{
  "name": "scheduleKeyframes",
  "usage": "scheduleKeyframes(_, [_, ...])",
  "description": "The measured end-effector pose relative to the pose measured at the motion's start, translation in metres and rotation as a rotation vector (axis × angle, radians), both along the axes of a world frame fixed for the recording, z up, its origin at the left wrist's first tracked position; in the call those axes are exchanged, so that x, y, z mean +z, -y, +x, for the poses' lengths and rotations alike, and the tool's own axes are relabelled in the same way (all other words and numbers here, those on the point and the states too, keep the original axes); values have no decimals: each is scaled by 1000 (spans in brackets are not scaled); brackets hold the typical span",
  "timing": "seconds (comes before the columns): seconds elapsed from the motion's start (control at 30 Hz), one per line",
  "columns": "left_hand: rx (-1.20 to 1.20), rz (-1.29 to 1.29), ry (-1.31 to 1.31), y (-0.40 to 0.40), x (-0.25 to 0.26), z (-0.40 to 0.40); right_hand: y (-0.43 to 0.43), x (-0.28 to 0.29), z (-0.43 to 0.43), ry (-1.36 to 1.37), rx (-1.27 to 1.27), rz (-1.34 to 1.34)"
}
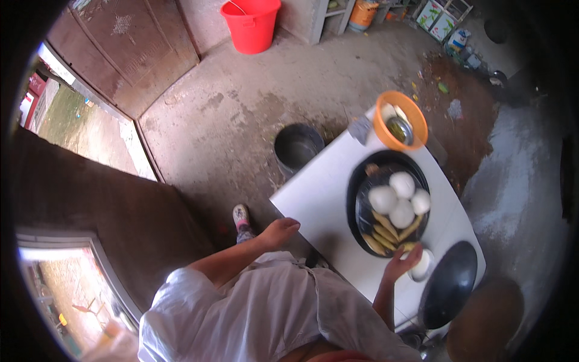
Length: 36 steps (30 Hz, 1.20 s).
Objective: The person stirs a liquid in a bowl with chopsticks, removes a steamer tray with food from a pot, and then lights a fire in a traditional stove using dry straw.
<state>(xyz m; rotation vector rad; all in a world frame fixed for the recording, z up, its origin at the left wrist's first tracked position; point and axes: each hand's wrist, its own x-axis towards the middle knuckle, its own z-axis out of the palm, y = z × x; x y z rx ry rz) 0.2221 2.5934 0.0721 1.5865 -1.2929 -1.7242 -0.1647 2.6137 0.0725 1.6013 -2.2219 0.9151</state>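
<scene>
My left hand [279,232] hangs near the left edge of the white table [307,199], touching nothing visible; its fingers are partly hidden. My right hand [406,262] is at the near rim of a round black tray [357,212], close to a pale item and beside a white bowl [423,267]; blur hides whether it grips anything. On the tray lie several white rounded pieces [383,199], several long yellowish-green vegetables [384,235] and a small brown lump [371,169]. An orange plastic basin [384,131] with a metal bowl [400,130] inside stands at the table's far end.
A dark wok-like pan [448,285] lies at the table's near right corner, with a brown round object [486,316] beyond. On the floor stand a black bucket [298,147] and a red bucket [251,27]. A grey cloth [360,130] lies by the basin. An open doorway is at left.
</scene>
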Motion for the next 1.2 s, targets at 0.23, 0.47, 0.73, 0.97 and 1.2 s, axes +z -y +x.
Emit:
scheduleKeyframes(0.23, [157, 12, -49, 63, 6, 219, 143, 10, 328, 126, 784, 271])
scheduleKeyframes(0.47, [416, 151, -129, 128, 29, 348, 215, -38, 439, 417, 981, 403])
scheduleKeyframes(0.73, [289, 24, 1, 324, 39, 392, 291, -176, 400, -330, 919, 1166])
scheduleKeyframes(0.97, [452, -30, -40, 506, 37, 470, 490, -210, 424, 192, 556, 1502])
scheduleKeyframes(1.2, [218, 82, 51, 730, 29, 438, 707, -129, 464, 462, 790, 811])
